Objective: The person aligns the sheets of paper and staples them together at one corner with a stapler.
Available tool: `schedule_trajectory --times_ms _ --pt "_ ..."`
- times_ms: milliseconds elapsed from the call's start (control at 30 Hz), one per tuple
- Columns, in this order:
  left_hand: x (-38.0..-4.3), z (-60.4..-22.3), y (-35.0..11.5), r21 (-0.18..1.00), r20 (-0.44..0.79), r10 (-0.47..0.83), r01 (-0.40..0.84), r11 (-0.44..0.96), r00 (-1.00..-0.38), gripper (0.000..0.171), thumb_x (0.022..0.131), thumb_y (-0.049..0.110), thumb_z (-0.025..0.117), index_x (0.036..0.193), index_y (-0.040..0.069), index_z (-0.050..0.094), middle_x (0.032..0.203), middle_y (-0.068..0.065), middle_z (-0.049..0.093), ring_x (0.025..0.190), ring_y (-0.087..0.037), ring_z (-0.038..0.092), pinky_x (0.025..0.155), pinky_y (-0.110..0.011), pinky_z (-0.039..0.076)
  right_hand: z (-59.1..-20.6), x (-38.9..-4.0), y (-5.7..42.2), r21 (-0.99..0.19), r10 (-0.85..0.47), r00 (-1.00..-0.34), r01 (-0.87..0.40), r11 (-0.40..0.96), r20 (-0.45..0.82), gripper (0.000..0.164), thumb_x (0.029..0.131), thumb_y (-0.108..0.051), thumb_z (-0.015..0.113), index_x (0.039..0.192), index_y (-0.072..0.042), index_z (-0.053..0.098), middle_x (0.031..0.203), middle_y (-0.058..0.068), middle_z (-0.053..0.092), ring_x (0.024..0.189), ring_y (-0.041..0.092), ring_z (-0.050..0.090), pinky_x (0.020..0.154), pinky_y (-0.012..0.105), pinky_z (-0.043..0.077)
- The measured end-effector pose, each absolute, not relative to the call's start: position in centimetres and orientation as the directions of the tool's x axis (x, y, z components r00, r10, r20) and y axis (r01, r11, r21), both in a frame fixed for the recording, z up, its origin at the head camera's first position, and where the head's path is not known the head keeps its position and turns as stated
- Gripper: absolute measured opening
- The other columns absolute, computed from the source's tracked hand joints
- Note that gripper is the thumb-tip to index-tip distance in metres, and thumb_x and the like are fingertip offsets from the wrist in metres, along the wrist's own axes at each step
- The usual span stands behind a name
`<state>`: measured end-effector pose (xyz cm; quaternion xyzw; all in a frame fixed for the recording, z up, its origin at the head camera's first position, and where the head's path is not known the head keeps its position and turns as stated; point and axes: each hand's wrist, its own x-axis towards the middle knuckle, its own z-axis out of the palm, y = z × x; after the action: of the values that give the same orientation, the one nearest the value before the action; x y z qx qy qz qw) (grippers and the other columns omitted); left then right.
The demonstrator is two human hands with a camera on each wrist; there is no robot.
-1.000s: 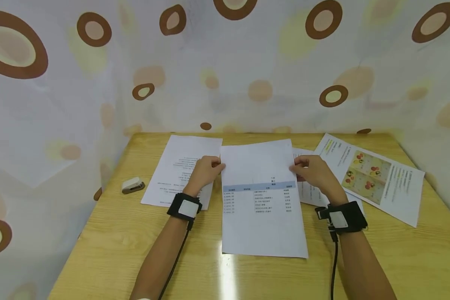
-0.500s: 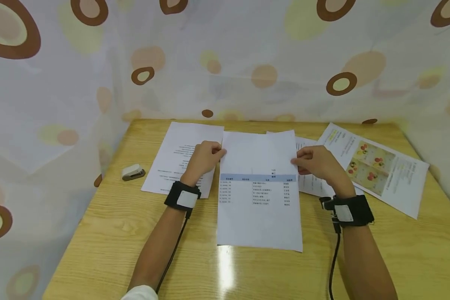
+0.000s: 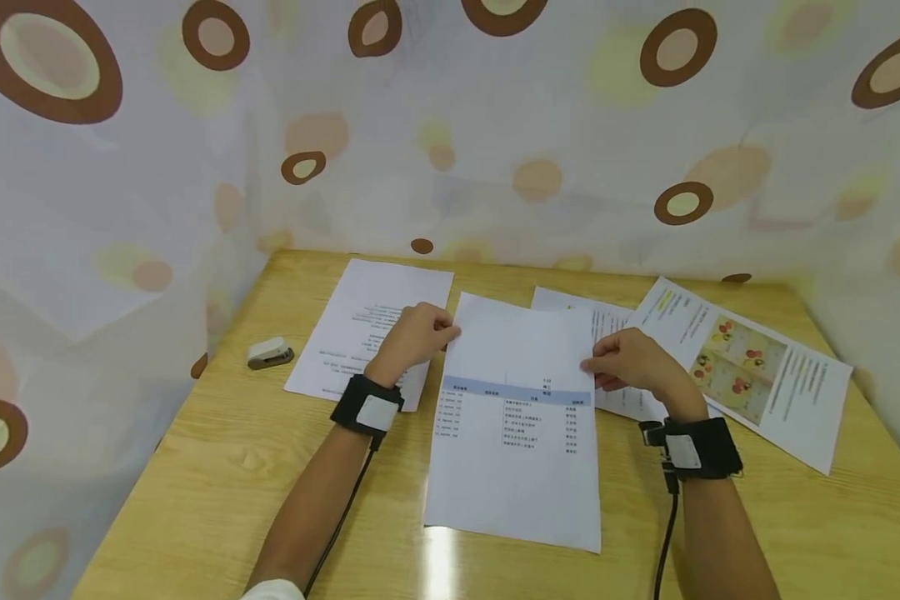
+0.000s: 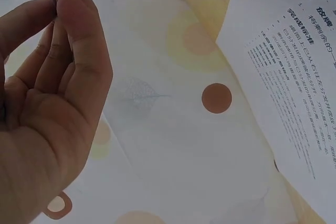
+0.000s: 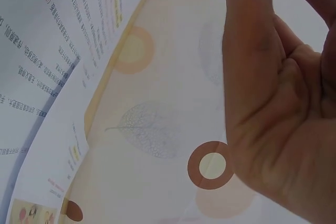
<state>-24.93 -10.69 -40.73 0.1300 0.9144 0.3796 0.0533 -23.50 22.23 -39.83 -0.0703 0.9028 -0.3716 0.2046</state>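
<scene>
A printed sheet of paper (image 3: 513,492) with a blue-headed table hangs between both hands in the head view, over the middle of the wooden table. My left hand (image 3: 417,337) pinches its upper left edge between thumb and forefinger. On the opposite edge, a little lower, my right hand (image 3: 637,362) pinches the sheet too. The left wrist view shows the left hand (image 4: 58,87) with a sliver of paper at its fingertips. In the right wrist view the right hand (image 5: 283,108) is partly cut off and its fingertips are out of frame.
On the wooden table (image 3: 217,492), a text sheet (image 3: 371,292) lies behind the left hand. A white and grey stapler (image 3: 270,352) sits left of it. Behind the right hand, a text page (image 3: 562,302) lies partly under a page with a colour picture (image 3: 802,400). A patterned curtain (image 3: 495,125) closes the back.
The held sheet has tilted slightly, its lower edge shifting left and toward the front. Both hands keep their pinch on it. The head view has tipped down and back up.
</scene>
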Motion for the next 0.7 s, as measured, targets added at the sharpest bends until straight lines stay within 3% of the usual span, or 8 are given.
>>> schedule_trajectory --times_ms 133,267,400,700 --pt "-24.7 -40.8 -10.5 0.696 -0.038 0.315 0.202 0.689 -0.948 0.025 0.097 0.018 0.062 0.077 0.006 0.071 0.076 -0.006 0.070 0.064 -0.015 0.058 0.055 -0.023 0.037 -40.3 -23.5 22.2 -0.682 -0.316 -0.877 0.019 0.731 -0.362 0.024 0.093 -0.017 0.067 0.075 -0.002 0.063 0.069 0.003 0.065 0.067 0.018 0.068 0.065 0.031 0.058" --pt "-24.5 -41.0 -10.3 0.675 -0.087 0.360 0.211 0.707 -0.929 0.029 0.095 0.017 0.065 0.068 0.006 0.068 0.070 -0.008 0.069 0.055 -0.012 0.045 0.052 -0.023 0.031 -40.9 -23.3 22.1 -0.666 -0.322 -0.861 0.026 0.745 -0.393 0.026 0.090 -0.015 0.070 0.068 -0.005 0.059 0.064 0.002 0.065 0.062 0.015 0.067 0.062 0.028 0.057" --pt "-24.3 -41.4 -10.1 0.649 -0.138 0.386 0.211 0.731 -0.912 0.029 0.092 0.017 0.069 0.065 0.007 0.069 0.068 -0.010 0.069 0.051 -0.012 0.037 0.050 -0.024 0.027 -41.5 -23.1 22.0 -0.667 -0.336 -0.853 0.019 0.745 -0.399 0.023 0.087 -0.012 0.071 0.068 -0.003 0.063 0.062 0.002 0.067 0.058 0.014 0.067 0.059 0.028 0.057" --pt "-24.2 -42.7 -9.5 0.629 -0.163 0.412 0.227 0.744 -0.896 0.026 0.090 0.016 0.071 0.064 0.010 0.070 0.063 -0.004 0.067 0.051 -0.011 0.045 0.050 -0.024 0.031 -42.6 -22.8 21.9 -0.643 -0.341 -0.852 -0.006 0.766 -0.398 0.016 0.087 -0.013 0.072 0.079 0.002 0.073 0.061 0.004 0.067 0.053 0.013 0.065 0.055 0.027 0.055"
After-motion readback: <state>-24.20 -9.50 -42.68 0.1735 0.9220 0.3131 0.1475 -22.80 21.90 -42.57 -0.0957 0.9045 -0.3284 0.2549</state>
